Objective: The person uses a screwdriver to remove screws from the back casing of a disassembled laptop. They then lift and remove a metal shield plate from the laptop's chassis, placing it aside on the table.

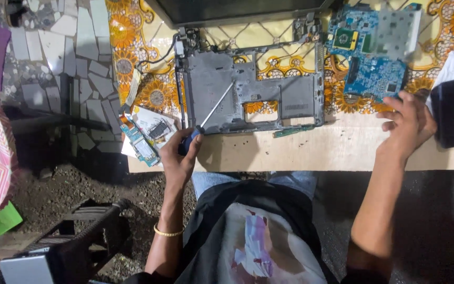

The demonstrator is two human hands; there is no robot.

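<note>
Near the worktop's (300, 152) front-left corner lie small circuit boards (145, 134). The left hand (178, 158) is clamped on a blue-handled screwdriver (206, 118), tip on the grey laptop base (250, 89). Toward the right edge, the right hand (408, 123), fingers loosely apart, touches the blue motherboard (371, 58).

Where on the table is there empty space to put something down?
The plain tan strip of the table along the near edge, between the left hand and right hand, below the grey laptop base. Farther back it is crowded by the base and the blue circuit board.
</note>
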